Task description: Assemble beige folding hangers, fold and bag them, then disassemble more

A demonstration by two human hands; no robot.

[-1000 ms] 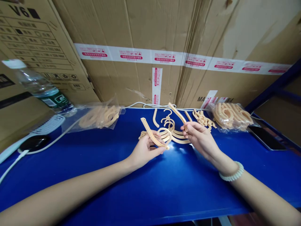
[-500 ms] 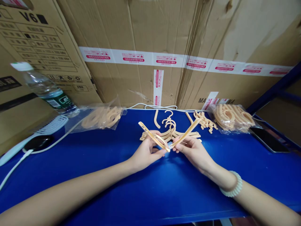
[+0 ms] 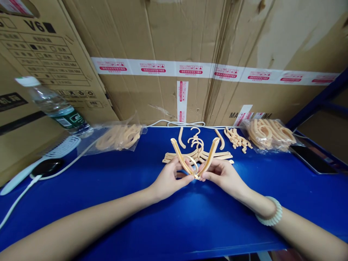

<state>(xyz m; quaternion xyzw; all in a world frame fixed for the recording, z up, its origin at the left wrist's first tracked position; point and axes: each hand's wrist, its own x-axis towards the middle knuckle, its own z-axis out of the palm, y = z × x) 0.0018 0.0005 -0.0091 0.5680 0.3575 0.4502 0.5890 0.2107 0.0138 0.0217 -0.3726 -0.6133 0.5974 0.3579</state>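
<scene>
Gripped the left hanger arm (image 3: pixel 181 156) in the left hand (image 3: pixel 170 179), the right hanger arm (image 3: pixel 209 157) in the right hand (image 3: pixel 221 175). Met tip to tip in a V over the blue table (image 3: pixel 163 224), near the hanger pile (image 3: pixel 199 150).

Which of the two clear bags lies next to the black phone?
The bag on the right, beside the phone; the other bag lies left, near the water bottle.

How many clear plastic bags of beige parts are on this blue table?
2. One clear plastic bag of beige parts lies back left, near the plastic water bottle; the second bag lies back right, beside the dark phone.
</scene>
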